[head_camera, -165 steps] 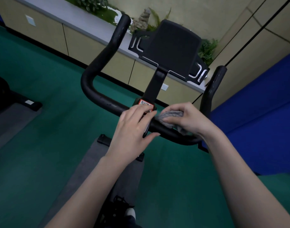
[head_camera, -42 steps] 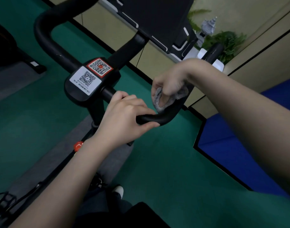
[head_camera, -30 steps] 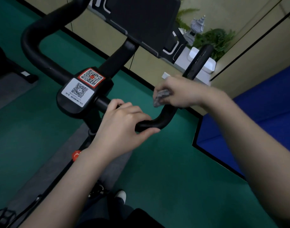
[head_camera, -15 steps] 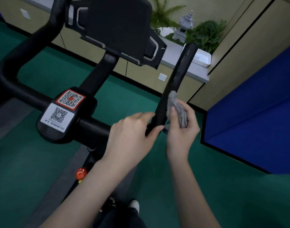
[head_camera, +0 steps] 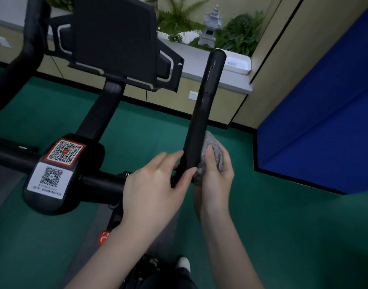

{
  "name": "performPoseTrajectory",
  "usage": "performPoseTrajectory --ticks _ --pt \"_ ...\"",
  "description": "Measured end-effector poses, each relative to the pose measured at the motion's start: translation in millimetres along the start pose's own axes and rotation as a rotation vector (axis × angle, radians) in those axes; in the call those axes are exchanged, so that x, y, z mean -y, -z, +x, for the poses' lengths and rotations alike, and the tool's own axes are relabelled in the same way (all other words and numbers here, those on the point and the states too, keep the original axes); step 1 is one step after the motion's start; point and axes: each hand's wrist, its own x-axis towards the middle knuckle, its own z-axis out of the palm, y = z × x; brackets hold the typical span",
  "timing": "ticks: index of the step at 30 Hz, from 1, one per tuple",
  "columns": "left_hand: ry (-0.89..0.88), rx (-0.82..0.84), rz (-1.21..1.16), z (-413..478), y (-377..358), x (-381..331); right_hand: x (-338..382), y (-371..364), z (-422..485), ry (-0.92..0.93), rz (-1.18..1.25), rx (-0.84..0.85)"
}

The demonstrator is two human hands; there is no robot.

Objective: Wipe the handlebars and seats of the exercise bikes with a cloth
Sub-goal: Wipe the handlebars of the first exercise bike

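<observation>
The exercise bike's black handlebar (head_camera: 202, 109) fills the view, with its right prong rising toward the wall. My left hand (head_camera: 154, 188) grips the bend at the base of that prong. My right hand (head_camera: 215, 180) presses a crumpled grey cloth (head_camera: 208, 155) against the right side of the prong's lower part. Two QR-code stickers sit on the centre clamp (head_camera: 58, 172). The black tablet holder (head_camera: 116, 40) stands above on its stem. The seat is out of view.
Green floor lies all around, with a grey mat (head_camera: 3, 184) under the bike. A beige cabinet with a grey ledge (head_camera: 191, 59) carries plants, a stone pagoda (head_camera: 210, 28) and a white tray (head_camera: 237, 63). A blue padded block (head_camera: 316, 126) stands at right. My shoe (head_camera: 183, 265) shows below.
My right hand carried the cloth from the bar's middle, around the right bend and onto the prong; over the last half second it slid slightly down. My left hand kept its grip at the bend.
</observation>
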Motion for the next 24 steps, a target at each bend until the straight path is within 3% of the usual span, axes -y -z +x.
performPoseTrajectory --ticks 8,16,24 --pt "-0.024 -0.023 0.034 -2.6 -3.3 0.7 2.1 6.5 -4.9 -0.216 0.154 0.129" --pt "0.074 0.004 0.041 -2.8 -1.3 -4.6 0.5 12.9 0.4 -0.413 0.272 0.316" --pt "0.164 0.029 0.004 1.6 2.5 -9.9 9.1 15.6 10.1 -0.403 0.161 0.375"
